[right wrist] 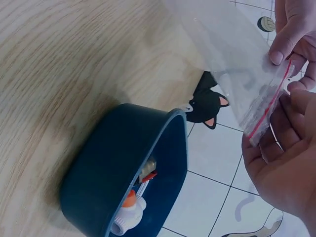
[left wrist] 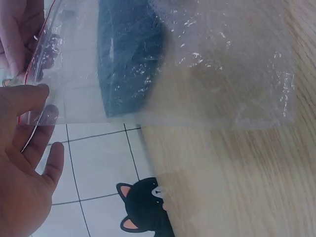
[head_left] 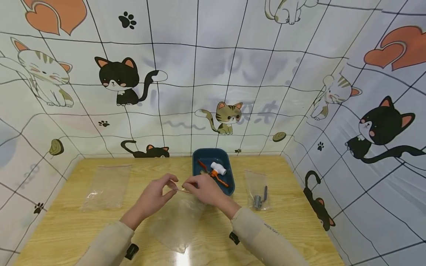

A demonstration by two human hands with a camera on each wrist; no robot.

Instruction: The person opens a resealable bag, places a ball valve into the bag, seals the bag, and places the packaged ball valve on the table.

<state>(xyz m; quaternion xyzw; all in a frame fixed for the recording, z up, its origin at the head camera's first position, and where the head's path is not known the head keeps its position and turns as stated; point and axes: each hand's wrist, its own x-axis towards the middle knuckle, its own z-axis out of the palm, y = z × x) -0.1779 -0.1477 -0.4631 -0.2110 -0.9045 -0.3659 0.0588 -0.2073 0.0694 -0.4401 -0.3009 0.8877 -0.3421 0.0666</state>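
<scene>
A clear zip bag (head_left: 179,223) with a red line along its mouth hangs between my two hands over the table. My left hand (head_left: 154,194) pinches the bag's mouth at the left side; its thumb lies on the plastic in the right wrist view. Near the other corner of the same strip, my right hand (head_left: 208,190) holds it with curled fingers (right wrist: 279,128). Only clear film shows inside the bag, with the blue bin (right wrist: 98,163) visible through it in the left wrist view.
Just beyond my right hand, the bin holds a white valve (head_left: 217,169) with orange parts and other small fittings. Another clear bag (head_left: 108,188) lies flat at left. To the right, a bag (head_left: 255,179) contains a grey valve (head_left: 257,202). A cat-print curtain (head_left: 179,122) borders the table.
</scene>
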